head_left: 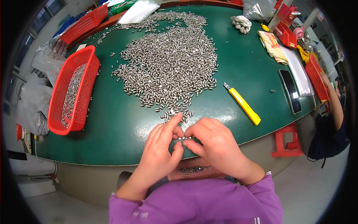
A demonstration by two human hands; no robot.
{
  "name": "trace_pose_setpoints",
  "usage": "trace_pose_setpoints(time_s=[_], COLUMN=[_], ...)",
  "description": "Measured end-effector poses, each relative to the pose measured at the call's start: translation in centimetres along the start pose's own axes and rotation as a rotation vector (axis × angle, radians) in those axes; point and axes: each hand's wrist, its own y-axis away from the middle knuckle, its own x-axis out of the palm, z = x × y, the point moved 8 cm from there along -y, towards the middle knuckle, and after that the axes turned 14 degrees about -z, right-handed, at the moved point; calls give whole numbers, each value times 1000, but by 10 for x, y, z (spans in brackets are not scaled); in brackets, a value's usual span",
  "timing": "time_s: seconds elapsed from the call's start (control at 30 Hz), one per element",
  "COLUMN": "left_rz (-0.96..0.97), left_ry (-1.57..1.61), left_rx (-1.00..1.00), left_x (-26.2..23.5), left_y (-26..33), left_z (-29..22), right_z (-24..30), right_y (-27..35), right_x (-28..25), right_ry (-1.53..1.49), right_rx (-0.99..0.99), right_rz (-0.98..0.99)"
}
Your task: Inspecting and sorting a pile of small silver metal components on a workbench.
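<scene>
A big heap of small silver metal pins [171, 63] lies spread over the green table [119, 127]. At the table's near edge my left hand [162, 147] and my right hand [214, 143] meet, fingertips pinched together on a short row of the pins [185, 138]. My left index finger points up toward the heap's near tip. Below my hands, on my lap, a red mesh basket [195, 172] holds a few pins and is partly hidden by my wrists.
A red basket [72, 91] with pins stands at the left, another [84, 24] at the far left. A yellow utility knife [242, 103] lies right of the heap, a dark phone [290, 90] further right. Another person's arm [333, 102] is at the right edge.
</scene>
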Motion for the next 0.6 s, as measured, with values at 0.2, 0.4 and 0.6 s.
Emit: trace_pose_setpoints(time_s=[0.2,0.4,0.6], left_rz=[-16,-42,-137], left_ry=[-11,18,236], left_rx=[6,-7,-170], left_x=[-1,-3,-5], left_y=[1,1,3], left_z=[1,0,18], right_z=[0,2,5], right_y=[2,2,-6], right_x=[-2,-1,-3], right_ry=[1,-1,10], right_rx=[-2,-47,-42], right_rz=[-9,-23,-14])
